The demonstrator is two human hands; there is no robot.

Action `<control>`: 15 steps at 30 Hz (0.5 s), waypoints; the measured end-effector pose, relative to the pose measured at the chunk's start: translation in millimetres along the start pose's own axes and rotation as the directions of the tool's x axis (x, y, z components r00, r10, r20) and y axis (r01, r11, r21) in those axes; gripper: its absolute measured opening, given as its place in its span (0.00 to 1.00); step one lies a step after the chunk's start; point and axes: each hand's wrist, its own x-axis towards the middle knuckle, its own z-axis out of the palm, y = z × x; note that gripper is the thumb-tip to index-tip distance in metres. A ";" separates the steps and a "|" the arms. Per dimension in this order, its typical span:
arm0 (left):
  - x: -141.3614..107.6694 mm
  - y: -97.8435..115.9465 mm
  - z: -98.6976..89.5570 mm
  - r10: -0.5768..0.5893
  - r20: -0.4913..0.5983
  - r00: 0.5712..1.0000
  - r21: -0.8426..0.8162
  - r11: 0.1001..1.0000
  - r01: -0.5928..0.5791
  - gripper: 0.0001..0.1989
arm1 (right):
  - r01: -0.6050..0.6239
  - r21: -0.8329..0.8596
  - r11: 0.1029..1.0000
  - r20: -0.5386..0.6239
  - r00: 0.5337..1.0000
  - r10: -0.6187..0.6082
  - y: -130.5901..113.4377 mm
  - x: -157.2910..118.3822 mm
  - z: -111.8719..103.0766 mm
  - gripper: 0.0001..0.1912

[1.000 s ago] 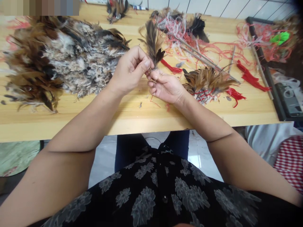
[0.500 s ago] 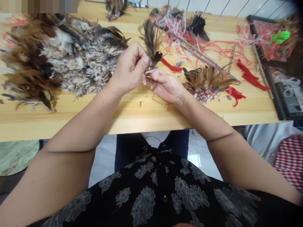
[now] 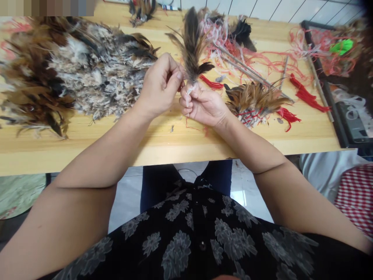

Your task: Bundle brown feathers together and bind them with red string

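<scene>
A small bunch of brown and black feathers (image 3: 192,46) stands upright, its pale base pinched in the fingers of my right hand (image 3: 205,104). A whitish strip (image 3: 189,95) lies across those fingers. Close by on the left, my left hand (image 3: 163,87) is closed, thumb against index finger; whatever sits in that pinch is too small to make out. Both hands are above the wooden table (image 3: 180,146), their fingertips nearly touching.
A large feather pile (image 3: 99,74) covers the table's left side. To the right lie a feather bundle (image 3: 255,99), red tassels (image 3: 309,93), thin sticks (image 3: 247,68), tangled pink strings (image 3: 217,33) and a black-edged tray (image 3: 335,111) holding a phone (image 3: 361,126).
The feather bunch has shifted and now fans out wider and higher. My right fingers have closed round its base, and the whitish strip has moved onto them.
</scene>
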 end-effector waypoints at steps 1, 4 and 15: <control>0.5 -0.7 -0.7 0.017 -0.012 1.000 0.034 0.999 -0.016 0.33 | -0.012 -0.007 1.000 0.001 1.000 0.012 -0.3 -0.5 0.4 0.21; 3.1 0.3 -1.8 0.034 -0.034 0.999 0.124 0.992 -0.029 0.32 | -0.019 -0.022 1.000 0.005 1.000 0.019 -0.8 -1.1 0.8 0.22; 1.6 27.3 -8.1 -0.040 0.056 0.998 0.134 0.991 0.032 0.15 | 0.115 -0.127 0.985 -0.133 0.982 -0.132 -1.7 0.9 0.3 0.21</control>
